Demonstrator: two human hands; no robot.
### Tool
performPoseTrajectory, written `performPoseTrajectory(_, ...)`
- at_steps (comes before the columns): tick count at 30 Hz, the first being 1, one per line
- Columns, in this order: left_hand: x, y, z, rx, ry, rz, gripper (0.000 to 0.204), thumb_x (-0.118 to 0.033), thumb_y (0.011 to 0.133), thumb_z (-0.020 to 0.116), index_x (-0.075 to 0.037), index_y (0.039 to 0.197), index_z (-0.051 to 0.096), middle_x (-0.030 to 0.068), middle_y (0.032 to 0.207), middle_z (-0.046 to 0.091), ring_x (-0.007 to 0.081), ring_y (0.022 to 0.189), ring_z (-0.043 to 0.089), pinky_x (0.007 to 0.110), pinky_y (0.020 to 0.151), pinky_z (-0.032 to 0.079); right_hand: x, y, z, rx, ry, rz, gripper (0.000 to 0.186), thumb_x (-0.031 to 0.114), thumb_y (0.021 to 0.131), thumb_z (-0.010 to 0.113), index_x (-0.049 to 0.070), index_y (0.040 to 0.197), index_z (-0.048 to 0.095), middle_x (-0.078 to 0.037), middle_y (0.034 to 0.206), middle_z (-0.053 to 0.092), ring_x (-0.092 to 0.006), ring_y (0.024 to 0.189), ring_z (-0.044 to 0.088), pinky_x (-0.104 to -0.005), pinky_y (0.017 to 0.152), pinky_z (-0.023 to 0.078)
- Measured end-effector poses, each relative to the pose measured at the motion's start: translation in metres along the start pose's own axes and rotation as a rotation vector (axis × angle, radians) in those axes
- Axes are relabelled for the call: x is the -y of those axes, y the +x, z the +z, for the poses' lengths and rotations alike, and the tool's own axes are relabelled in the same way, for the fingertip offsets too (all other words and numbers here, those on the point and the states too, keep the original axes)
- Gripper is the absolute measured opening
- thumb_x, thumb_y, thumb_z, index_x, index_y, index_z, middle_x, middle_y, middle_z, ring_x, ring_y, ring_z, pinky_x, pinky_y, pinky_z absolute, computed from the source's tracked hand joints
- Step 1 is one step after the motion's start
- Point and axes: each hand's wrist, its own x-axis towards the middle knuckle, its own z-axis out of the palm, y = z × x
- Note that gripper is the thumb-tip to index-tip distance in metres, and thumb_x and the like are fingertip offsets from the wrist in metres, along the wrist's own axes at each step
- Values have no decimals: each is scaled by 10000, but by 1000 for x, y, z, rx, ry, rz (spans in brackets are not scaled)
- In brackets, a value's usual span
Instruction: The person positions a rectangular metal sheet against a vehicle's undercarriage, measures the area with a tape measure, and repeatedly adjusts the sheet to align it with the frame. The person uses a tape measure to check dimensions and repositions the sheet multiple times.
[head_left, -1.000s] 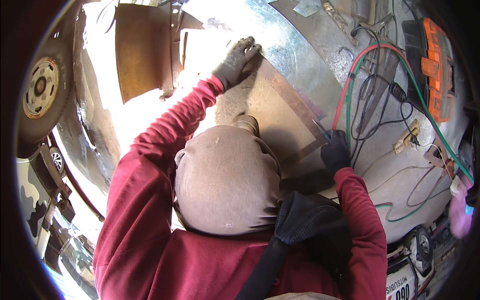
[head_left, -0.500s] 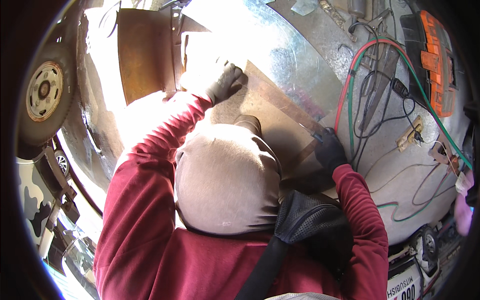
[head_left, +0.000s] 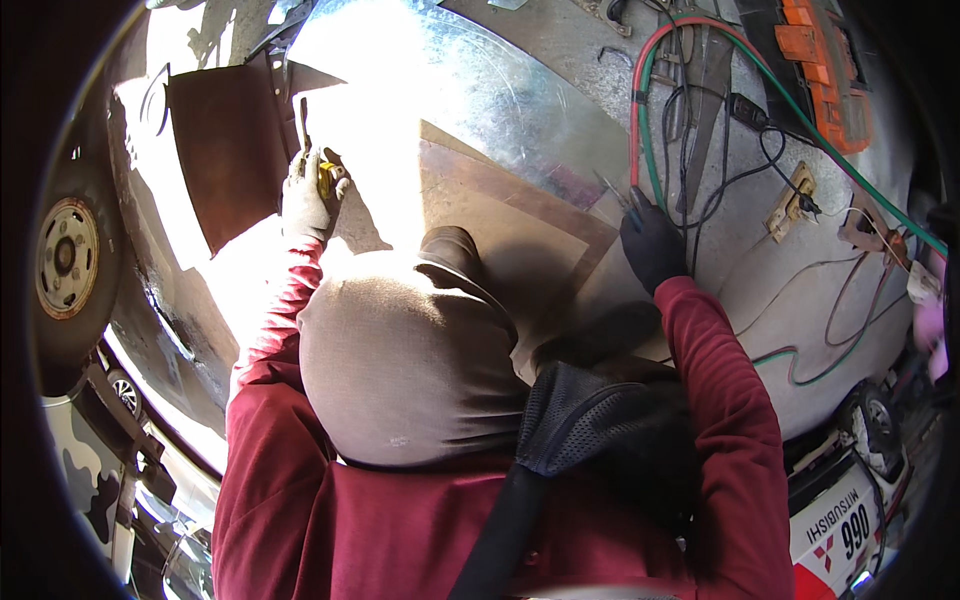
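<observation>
My left hand (head_left: 309, 203), in a light glove, is closed around a small yellow tape measure (head_left: 328, 178) beside a dark narrow strip (head_left: 303, 125). In my dark-gloved right hand (head_left: 652, 245) is a slim, pointed metal tool (head_left: 617, 195), its tip by the right corner of a shiny metal sheet (head_left: 520, 110). The fingers partly hide its handle. A flat brown board (head_left: 510, 195) with a darker border lies between my hands, against the sheet. My knee hides part of its near side.
A curved brown metal panel (head_left: 225, 150) lies left of my left hand. Red and green hoses (head_left: 640, 90) and black cables (head_left: 710, 215) run along the right. An orange-and-black case (head_left: 820, 80) sits far right, a vehicle wheel (head_left: 68, 258) far left.
My left hand has left the board's upper left edge and moved left, and now grips the tape measure. My right hand keeps its pointed tool near the sheet's corner. The view has shifted.
</observation>
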Motion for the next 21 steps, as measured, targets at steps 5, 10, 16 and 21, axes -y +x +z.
performPoseTrajectory(5, 6, 1, 9, 76, -68, -39, 752, -248, 835, 893, -67, 1494, 578, 252, 1525, 545, 441, 1353, 571, 486, 1164, 475, 24, 20, 4, -96, 29, 66, 602, 263, 967, 575, 82, 1541, 562, -263, 1288, 694, -450, 1146, 691, -536, 979, 551)
performPoseTrajectory(10, -45, 21, -24, -126, 99, 232, 627, -384, 903, 836, -89, 1422, 643, 247, 1417, 653, 396, 1362, 586, 505, 1180, 439, 42, 25, 7, -32, 105, -11, 612, 221, 963, 553, 70, 1555, 540, -269, 1393, 653, -445, 1234, 659, -523, 1044, 533)
performPoseTrajectory(16, -155, 126, -23, -70, -98, 653, 498, -271, 1010, 718, -105, 1469, 622, 202, 1526, 584, 392, 1416, 537, 484, 1209, 410, 47, 3, 13, 36, 70, -121, 633, 215, 963, 552, 61, 1577, 515, -269, 1480, 608, -428, 1306, 632, -504, 1117, 506)
performPoseTrajectory(21, -233, 193, -14, 61, 204, 645, 592, -464, 995, 678, -162, 1494, 583, 177, 1543, 584, 376, 1459, 515, 553, 1232, 355, 43, -7, 14, 99, 75, -75, 642, 231, 975, 553, 52, 1589, 493, -259, 1533, 568, -428, 1347, 606, -502, 1141, 491)
